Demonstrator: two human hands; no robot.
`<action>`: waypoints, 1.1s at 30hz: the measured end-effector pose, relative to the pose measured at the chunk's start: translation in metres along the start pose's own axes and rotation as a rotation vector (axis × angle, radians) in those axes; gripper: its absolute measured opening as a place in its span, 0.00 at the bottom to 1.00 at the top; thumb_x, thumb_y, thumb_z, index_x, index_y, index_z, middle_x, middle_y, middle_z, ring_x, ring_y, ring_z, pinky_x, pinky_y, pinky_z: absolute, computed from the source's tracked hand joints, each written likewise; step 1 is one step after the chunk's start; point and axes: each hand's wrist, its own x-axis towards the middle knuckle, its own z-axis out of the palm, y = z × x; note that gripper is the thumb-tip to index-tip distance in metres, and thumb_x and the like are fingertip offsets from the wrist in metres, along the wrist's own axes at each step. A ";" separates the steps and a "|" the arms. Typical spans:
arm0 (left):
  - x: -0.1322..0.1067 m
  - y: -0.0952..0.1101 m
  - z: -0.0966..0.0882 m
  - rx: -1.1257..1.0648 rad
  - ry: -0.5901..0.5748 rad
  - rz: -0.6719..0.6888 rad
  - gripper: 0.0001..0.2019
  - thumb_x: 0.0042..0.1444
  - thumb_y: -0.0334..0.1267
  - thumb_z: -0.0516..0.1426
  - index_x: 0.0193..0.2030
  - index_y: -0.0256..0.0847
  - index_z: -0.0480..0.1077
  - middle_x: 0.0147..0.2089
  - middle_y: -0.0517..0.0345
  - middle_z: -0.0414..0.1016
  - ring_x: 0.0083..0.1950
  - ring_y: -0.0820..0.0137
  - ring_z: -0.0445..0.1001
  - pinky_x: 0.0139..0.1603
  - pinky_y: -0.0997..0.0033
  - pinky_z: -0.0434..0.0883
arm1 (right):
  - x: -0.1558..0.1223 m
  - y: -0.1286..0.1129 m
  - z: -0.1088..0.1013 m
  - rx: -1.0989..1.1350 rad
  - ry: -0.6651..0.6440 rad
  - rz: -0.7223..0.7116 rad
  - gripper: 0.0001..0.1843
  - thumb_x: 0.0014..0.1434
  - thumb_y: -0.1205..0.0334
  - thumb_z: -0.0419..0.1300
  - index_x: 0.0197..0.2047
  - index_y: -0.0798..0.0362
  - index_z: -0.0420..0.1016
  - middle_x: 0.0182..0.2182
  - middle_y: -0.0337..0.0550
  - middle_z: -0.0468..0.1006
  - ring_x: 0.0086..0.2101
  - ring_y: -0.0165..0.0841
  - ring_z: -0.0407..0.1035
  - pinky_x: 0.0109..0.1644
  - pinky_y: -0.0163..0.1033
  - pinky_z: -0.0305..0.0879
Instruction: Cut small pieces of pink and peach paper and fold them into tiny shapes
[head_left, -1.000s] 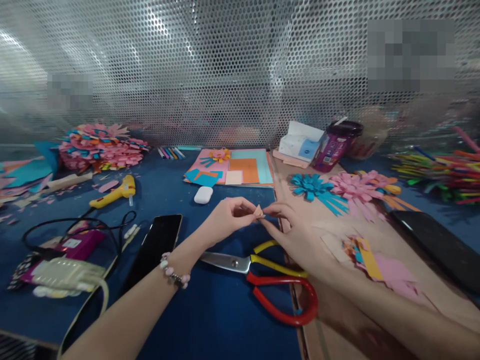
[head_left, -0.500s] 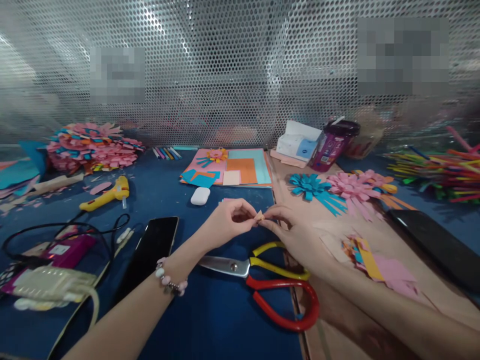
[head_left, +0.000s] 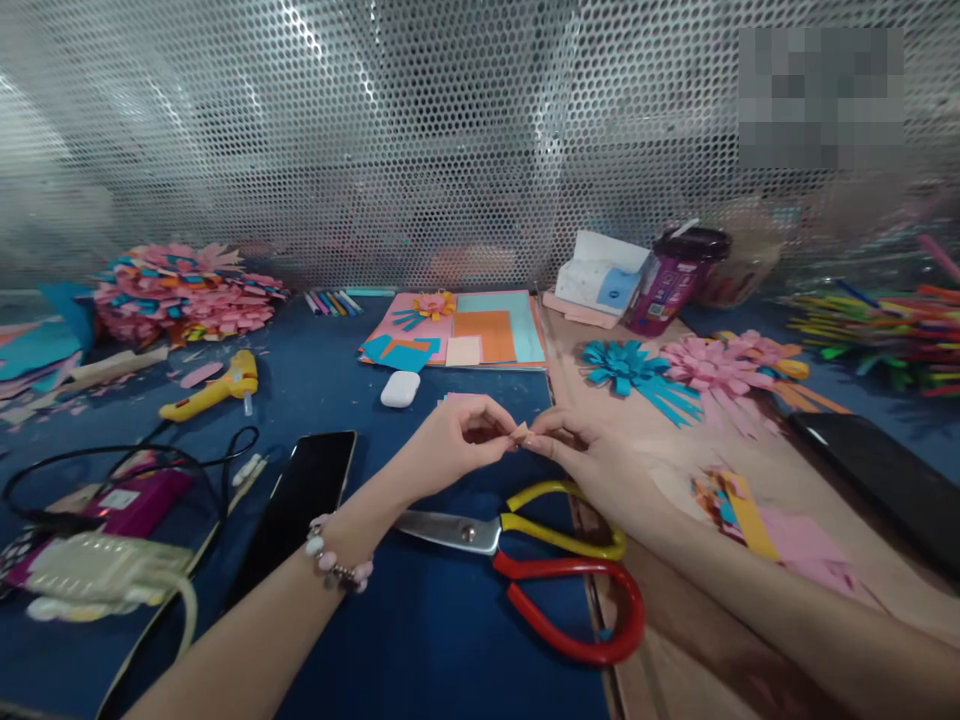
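Between my fingertips is a small peach-coloured piece of paper (head_left: 522,432), partly covered by the fingers. My left hand (head_left: 457,440), with a beaded bracelet on its wrist, pinches it from the left. From the right, my right hand (head_left: 592,460) pinches it with thumb and forefinger. Below both hands lie large scissors (head_left: 480,535) with one yellow and one red handle, blades pointing left. A black phone (head_left: 311,490) rests to the left of the scissors, and a white earbud case (head_left: 400,389) sits beyond my left hand.
Coloured paper sheets (head_left: 491,335) lie at the back middle. Blue (head_left: 626,368) and pink (head_left: 716,368) paper flowers rest on cardboard at right, near a purple cup (head_left: 671,285) and a second phone (head_left: 877,480). A yellow glue gun (head_left: 217,388) with its cable and a power strip (head_left: 112,565) lie left.
The camera view has shifted slightly. My right fingers have shifted a little on the peach paper; both hands still pinch it in about the same place.
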 end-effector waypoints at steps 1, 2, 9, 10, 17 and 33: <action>0.000 0.000 0.000 0.000 -0.001 0.000 0.06 0.50 0.32 0.56 0.36 0.35 0.67 0.37 0.52 0.75 0.39 0.71 0.74 0.45 0.67 0.70 | 0.000 0.000 0.000 0.006 -0.004 0.003 0.09 0.57 0.55 0.57 0.32 0.51 0.73 0.32 0.38 0.75 0.36 0.31 0.68 0.40 0.35 0.63; 0.000 0.000 0.000 0.000 -0.002 0.001 0.06 0.51 0.32 0.56 0.36 0.35 0.67 0.37 0.52 0.75 0.39 0.71 0.74 0.45 0.67 0.70 | 0.000 0.000 0.000 0.010 -0.005 0.004 0.09 0.57 0.56 0.57 0.31 0.51 0.73 0.32 0.38 0.75 0.36 0.31 0.68 0.40 0.35 0.63; 0.000 -0.001 -0.001 0.006 -0.012 0.005 0.06 0.51 0.34 0.56 0.37 0.36 0.67 0.37 0.54 0.74 0.40 0.71 0.74 0.44 0.67 0.70 | 0.001 0.003 0.000 0.025 -0.012 -0.004 0.08 0.57 0.56 0.58 0.31 0.52 0.72 0.32 0.38 0.74 0.35 0.30 0.68 0.39 0.35 0.62; 0.000 -0.002 -0.001 0.005 -0.017 0.005 0.06 0.52 0.34 0.56 0.37 0.36 0.67 0.37 0.54 0.74 0.40 0.71 0.74 0.44 0.67 0.70 | 0.001 0.003 0.000 0.030 -0.012 -0.009 0.08 0.57 0.56 0.58 0.31 0.52 0.72 0.32 0.38 0.74 0.35 0.30 0.68 0.39 0.35 0.62; 0.002 -0.002 0.000 0.030 -0.033 -0.001 0.07 0.52 0.35 0.56 0.37 0.36 0.66 0.36 0.54 0.74 0.39 0.71 0.73 0.43 0.69 0.69 | 0.003 0.006 0.000 0.083 -0.012 -0.040 0.08 0.56 0.56 0.59 0.30 0.52 0.73 0.32 0.39 0.74 0.36 0.31 0.68 0.41 0.37 0.63; 0.000 0.002 0.002 0.285 -0.016 0.038 0.04 0.52 0.34 0.55 0.33 0.36 0.68 0.31 0.59 0.71 0.32 0.75 0.69 0.34 0.75 0.66 | 0.003 0.007 0.001 -0.004 -0.042 -0.032 0.09 0.55 0.55 0.58 0.32 0.52 0.72 0.31 0.40 0.73 0.35 0.32 0.68 0.40 0.40 0.65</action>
